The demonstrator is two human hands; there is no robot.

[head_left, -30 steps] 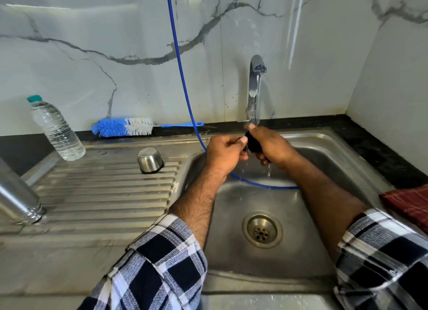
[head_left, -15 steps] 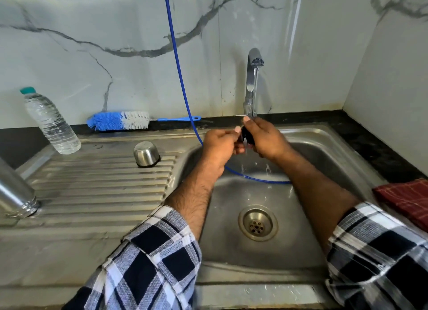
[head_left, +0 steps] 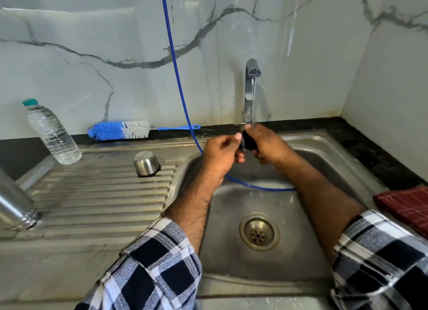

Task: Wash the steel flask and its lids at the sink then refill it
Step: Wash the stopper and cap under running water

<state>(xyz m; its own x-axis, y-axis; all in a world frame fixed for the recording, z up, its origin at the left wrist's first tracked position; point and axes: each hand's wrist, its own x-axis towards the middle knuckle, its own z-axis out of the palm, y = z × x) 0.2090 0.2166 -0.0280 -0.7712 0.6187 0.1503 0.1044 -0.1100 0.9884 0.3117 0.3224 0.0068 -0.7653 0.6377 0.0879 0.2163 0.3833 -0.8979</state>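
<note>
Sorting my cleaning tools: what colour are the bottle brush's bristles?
In the head view, the bottle brush has blue bristles at its tip, white nearer the handle.

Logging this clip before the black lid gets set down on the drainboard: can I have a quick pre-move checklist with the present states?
1. Black lid gripped: ok, right hand holds it, left hand pinches its edge.
2. Lid under the tap: ok, water runs onto it.
3. Lid rinsed clean: cannot tell, hands cover it.
4. Bare drainboard to set it on: ok.
5. Steel cup lid out of the way: ok, upside down on the drainboard.
6. Steel flask stable: cannot tell, cut off by the frame's left edge.
</note>
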